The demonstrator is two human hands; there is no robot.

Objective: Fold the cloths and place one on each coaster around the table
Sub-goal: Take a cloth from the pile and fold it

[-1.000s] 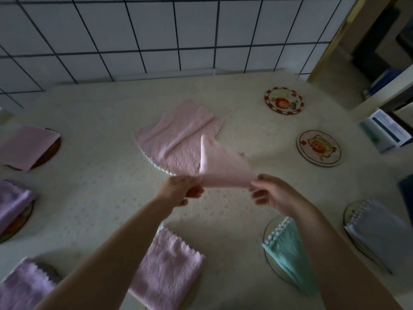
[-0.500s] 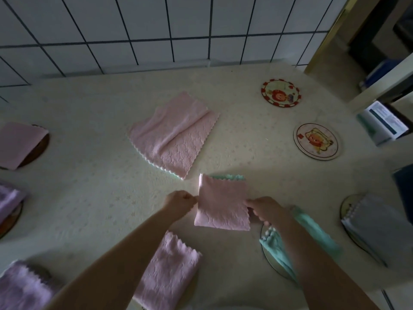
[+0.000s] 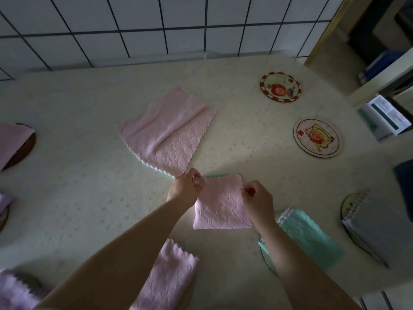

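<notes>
A small folded pink cloth (image 3: pixel 220 203) lies flat on the table in front of me. My left hand (image 3: pixel 186 187) pinches its far left corner and my right hand (image 3: pixel 257 199) pinches its far right corner. A larger unfolded pink cloth (image 3: pixel 167 130) lies rumpled just beyond. Two bare round coasters sit at the right: a red-rimmed coaster (image 3: pixel 280 86) further away and a cream coaster (image 3: pixel 317 138) closer to me. A teal cloth (image 3: pixel 310 238) covers a coaster under my right forearm, and a grey cloth (image 3: pixel 384 222) covers another at the far right.
Folded pink and lilac cloths rest on coasters along the left edge (image 3: pixel 13 142) and near me (image 3: pixel 172 271). A tiled wall (image 3: pixel 156 25) stands behind the table. A shelf with a box (image 3: pixel 386 117) stands off the table's right side.
The pink cloth, held up in the air a second ago, has been laid flat on the table. Both hands have slid forward to its far corners.
</notes>
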